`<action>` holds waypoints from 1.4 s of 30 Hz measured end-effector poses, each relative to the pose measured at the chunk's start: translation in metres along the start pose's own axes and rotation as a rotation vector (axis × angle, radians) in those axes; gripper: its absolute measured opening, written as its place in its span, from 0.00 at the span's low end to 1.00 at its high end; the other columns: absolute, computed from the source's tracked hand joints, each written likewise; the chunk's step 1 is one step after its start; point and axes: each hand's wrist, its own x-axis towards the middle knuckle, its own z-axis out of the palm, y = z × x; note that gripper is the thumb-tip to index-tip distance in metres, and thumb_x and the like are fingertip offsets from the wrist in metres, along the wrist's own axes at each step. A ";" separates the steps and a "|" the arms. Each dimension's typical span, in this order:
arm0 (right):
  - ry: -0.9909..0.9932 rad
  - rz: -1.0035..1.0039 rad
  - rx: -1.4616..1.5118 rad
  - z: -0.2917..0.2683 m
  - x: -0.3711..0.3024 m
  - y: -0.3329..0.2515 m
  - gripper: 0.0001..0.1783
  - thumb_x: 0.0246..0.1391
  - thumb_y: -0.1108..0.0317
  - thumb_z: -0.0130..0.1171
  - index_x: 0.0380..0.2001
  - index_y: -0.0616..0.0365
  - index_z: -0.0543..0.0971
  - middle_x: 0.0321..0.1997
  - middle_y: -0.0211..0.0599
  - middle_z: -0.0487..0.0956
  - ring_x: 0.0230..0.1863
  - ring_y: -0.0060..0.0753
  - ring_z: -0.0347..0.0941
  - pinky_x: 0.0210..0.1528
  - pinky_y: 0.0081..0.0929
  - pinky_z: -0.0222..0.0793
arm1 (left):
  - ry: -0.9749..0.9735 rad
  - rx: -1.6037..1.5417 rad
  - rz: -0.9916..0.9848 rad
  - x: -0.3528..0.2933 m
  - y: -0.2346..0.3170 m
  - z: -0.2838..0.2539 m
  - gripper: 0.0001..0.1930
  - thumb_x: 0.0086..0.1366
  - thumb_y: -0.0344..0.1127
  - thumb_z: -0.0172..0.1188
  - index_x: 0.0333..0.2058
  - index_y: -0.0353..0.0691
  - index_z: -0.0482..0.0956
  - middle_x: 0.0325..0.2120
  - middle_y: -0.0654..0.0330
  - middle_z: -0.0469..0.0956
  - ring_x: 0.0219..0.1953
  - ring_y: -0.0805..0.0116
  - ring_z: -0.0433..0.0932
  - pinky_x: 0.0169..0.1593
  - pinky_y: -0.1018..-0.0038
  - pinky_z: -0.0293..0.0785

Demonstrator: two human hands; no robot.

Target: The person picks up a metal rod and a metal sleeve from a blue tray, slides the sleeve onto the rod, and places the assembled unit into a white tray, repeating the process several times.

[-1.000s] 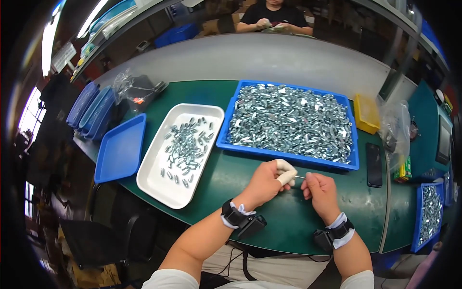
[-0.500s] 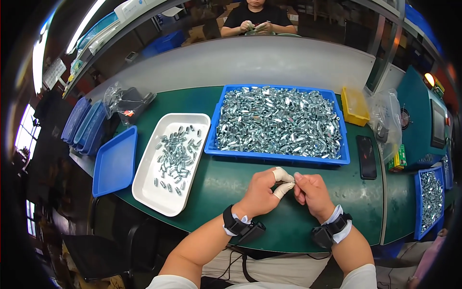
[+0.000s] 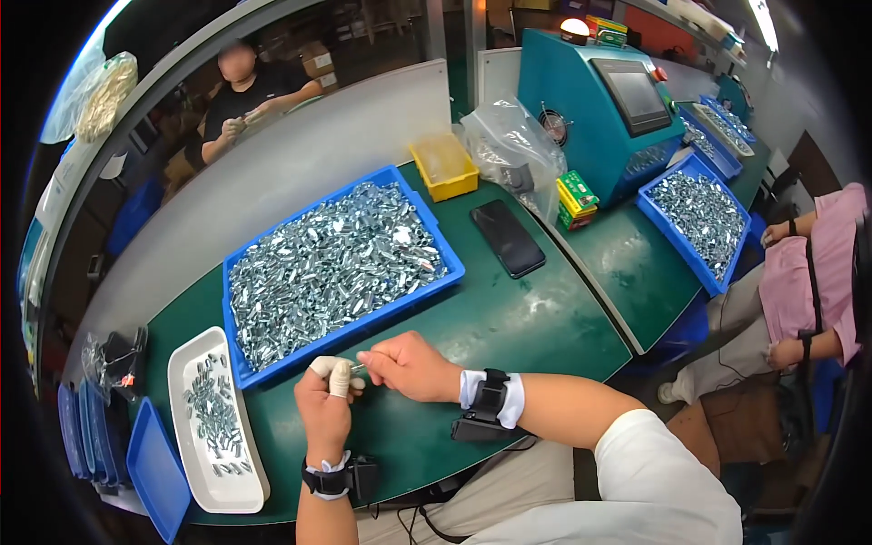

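Head view: both hands meet over the green surface [image 3: 509, 318]. Left hand [image 3: 324, 400], thumb taped white, and right hand [image 3: 409, 365] pinch a small silver metal part [image 3: 357, 368] together, just below the blue plastic tray of silver parts [image 3: 451, 263].

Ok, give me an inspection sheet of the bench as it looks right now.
Surface: green table, scuffed pale in patches.
Job's things: small metal part pinched between both hands; blue tray heaped with metal parts; white tray with a thin scatter of them.
Clutter: phone, yellow bin, plastic bag, green boxes, empty blue tray.
Grippers: left hand, fingertips taped white, and right hand meet at the part; a wristband on each.
Cables: thin cables hang below the table edge.
Surroundings: teal machine with screen; second full blue tray; one person seated right, another beyond the divider.
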 end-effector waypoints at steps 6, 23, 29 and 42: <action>0.171 -0.032 0.174 -0.005 0.008 0.004 0.26 0.64 0.54 0.48 0.15 0.58 0.73 0.11 0.25 0.67 0.14 0.15 0.60 0.18 0.22 0.56 | 0.386 0.081 -0.013 -0.007 0.007 -0.079 0.08 0.68 0.35 0.55 0.32 0.38 0.76 0.17 0.69 0.70 0.18 0.80 0.66 0.23 0.84 0.60; 0.125 0.034 0.181 -0.005 0.004 0.006 0.27 0.64 0.52 0.48 0.15 0.57 0.72 0.12 0.25 0.67 0.14 0.15 0.60 0.18 0.20 0.56 | 0.310 0.409 -0.040 0.043 0.020 -0.058 0.20 0.63 0.34 0.58 0.54 0.36 0.72 0.44 0.55 0.76 0.41 0.71 0.73 0.42 0.77 0.70; 0.127 -0.003 0.158 -0.001 0.007 -0.002 0.27 0.63 0.53 0.49 0.14 0.58 0.73 0.11 0.30 0.71 0.14 0.21 0.66 0.20 0.24 0.61 | 0.254 1.414 0.665 0.100 -0.018 -0.053 0.21 0.57 0.31 0.64 0.50 0.37 0.75 0.37 0.56 0.77 0.33 0.72 0.73 0.37 0.75 0.70; 0.141 0.039 0.152 -0.005 0.008 0.008 0.28 0.64 0.52 0.48 0.13 0.58 0.73 0.12 0.30 0.71 0.15 0.22 0.66 0.21 0.25 0.62 | 0.038 0.882 0.329 0.099 -0.006 -0.041 0.12 0.50 0.23 0.67 0.35 0.32 0.78 0.28 0.57 0.76 0.24 0.67 0.71 0.30 0.72 0.70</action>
